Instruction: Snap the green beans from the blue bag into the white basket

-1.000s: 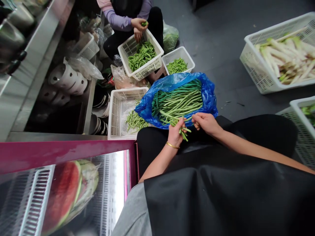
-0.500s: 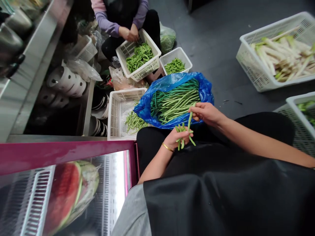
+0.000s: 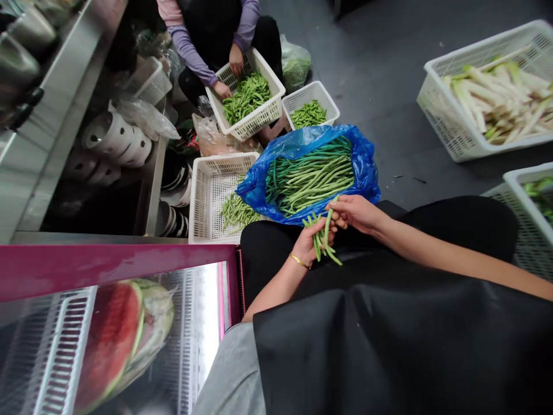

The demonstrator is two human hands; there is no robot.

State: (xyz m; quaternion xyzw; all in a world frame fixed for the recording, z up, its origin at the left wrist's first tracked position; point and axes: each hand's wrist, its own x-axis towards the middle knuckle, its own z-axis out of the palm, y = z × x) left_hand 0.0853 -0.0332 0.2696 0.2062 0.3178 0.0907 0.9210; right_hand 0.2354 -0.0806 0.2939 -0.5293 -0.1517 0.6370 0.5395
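The bean lengths [image 3: 327, 238] are light green; the long beans [image 3: 318, 183] run from pale to bluish green, the bag [image 3: 365, 173] vivid blue. The lattice-patterned basket [image 3: 201, 202] is white, the apron [image 3: 389, 346] black, the bracelet [image 3: 300, 262] gold, the cabinet frame [image 3: 112, 265] magenta, the watermelon flesh [image 3: 110, 334] red.

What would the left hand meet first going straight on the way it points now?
Likely the right hand, just ahead of the left hand and pinching a green bean; they look close, perhaps touching, but depth is unclear from this one view.
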